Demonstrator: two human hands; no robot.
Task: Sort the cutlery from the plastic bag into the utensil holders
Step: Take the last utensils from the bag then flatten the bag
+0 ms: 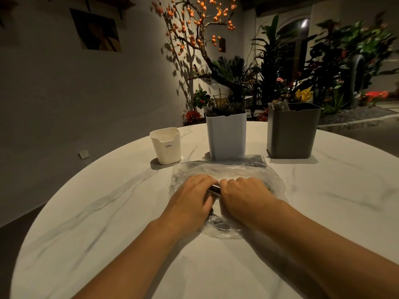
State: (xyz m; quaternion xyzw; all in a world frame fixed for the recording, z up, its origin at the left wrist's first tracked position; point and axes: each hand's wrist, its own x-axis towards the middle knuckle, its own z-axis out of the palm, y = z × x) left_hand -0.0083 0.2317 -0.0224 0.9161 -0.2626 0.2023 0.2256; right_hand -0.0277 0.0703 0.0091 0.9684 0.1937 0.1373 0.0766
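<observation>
A clear plastic bag (233,169) lies flat on the round white table (108,212), dark cutlery dimly showing through it. Both hands sit on the bag's near half. My left hand (192,197) and my right hand (244,195) have their fingers curled around a shiny metal piece of cutlery (214,189) that shows between them. Behind the bag stand three holders: a small cream one (166,147), a taller white one (226,137) with fork tips above its rim, and a grey one (291,132) with utensils in its back left corner.
Plants, flowers and a lit tree with orange fruits stand beyond the table's far edge. A grey wall with a picture is to the left. The table's round edge curves away on the left and the far right.
</observation>
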